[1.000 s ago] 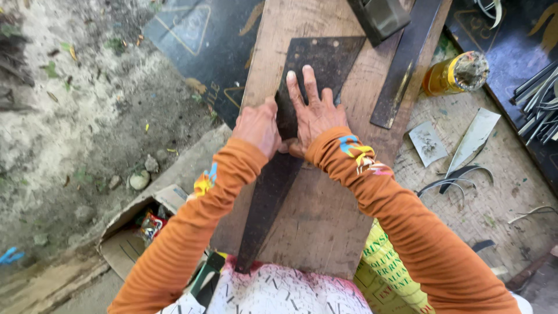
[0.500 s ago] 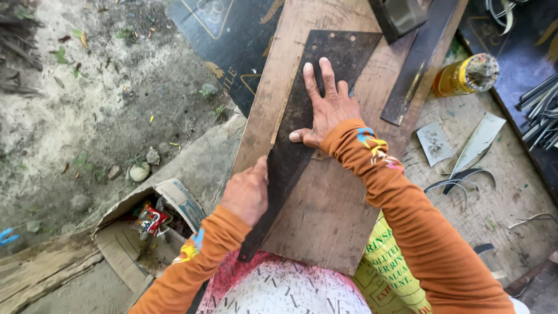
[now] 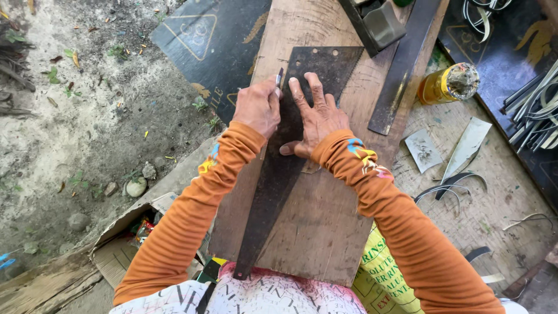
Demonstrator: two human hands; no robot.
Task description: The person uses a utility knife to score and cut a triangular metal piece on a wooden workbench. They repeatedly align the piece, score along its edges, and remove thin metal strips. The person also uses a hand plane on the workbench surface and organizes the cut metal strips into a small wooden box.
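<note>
A long dark saw blade point(image 3: 273, 186), wide at the far end and narrowing toward me, lies flat on a wooden board point(image 3: 325, 227). My right hand point(image 3: 314, 119) rests on the blade's wide part, palm down and fingers spread. My left hand point(image 3: 258, 107) is closed on a small pointed metal tool point(image 3: 279, 77), with the tip at the blade's left edge beside my right fingers. Both arms wear orange sleeves.
A dark metal bar point(image 3: 401, 70) and a blocky metal tool point(image 3: 375, 23) lie at the board's far right. A yellow bottle point(image 3: 447, 86), metal scraps point(image 3: 465, 148) and curved strips lie to the right. An open cardboard box point(image 3: 125, 238) sits on the dirt at left.
My left hand went down toward the cardboard box, then came back up to the blade holding the small pointed tool. My right hand stayed flat on the blade.
</note>
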